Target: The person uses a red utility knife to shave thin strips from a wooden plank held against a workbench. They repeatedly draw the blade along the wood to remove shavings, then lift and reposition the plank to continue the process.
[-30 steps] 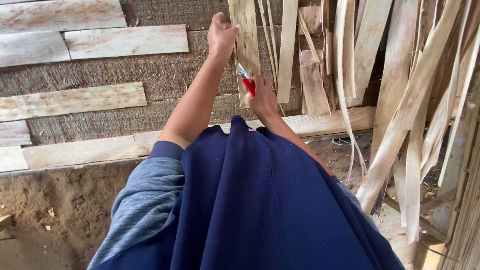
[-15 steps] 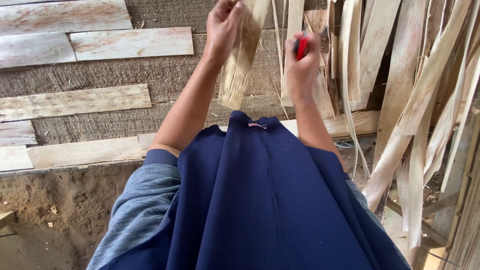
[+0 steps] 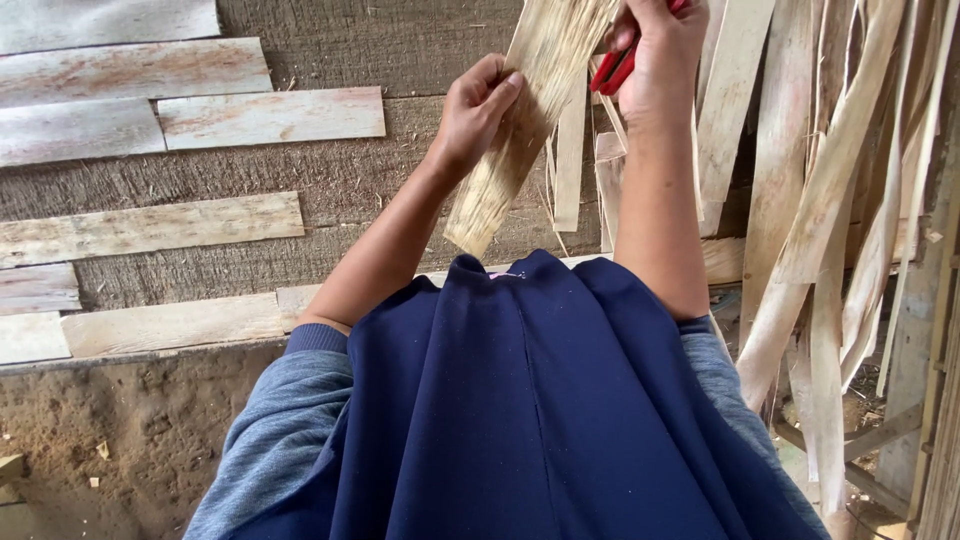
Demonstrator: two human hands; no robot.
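Left hand (image 3: 475,115) grips pale fibrous strip (image 3: 530,110) at mid-length. Right hand (image 3: 655,60), at 2 o'clock from left, clasps red-handled tool (image 3: 610,70) against strip's upper edge.

rustic outdoor workshop, earthen ground (image 3: 120,440), flat pale wooden slats (image 3: 150,228), leaning bark strips (image 3: 830,200)

Light: soft, even daylight across my arms and the wall of planks (image 3: 230,215)
Shadows: faint, only a dim patch under my left hand (image 3: 478,112) on the pale strip (image 3: 520,130)
Glare: none, whitish boards bright but not washed out
Focus: sharp on my right hand (image 3: 655,60)
Edges: slight wide-angle stretch at the right-hand slats (image 3: 850,200)
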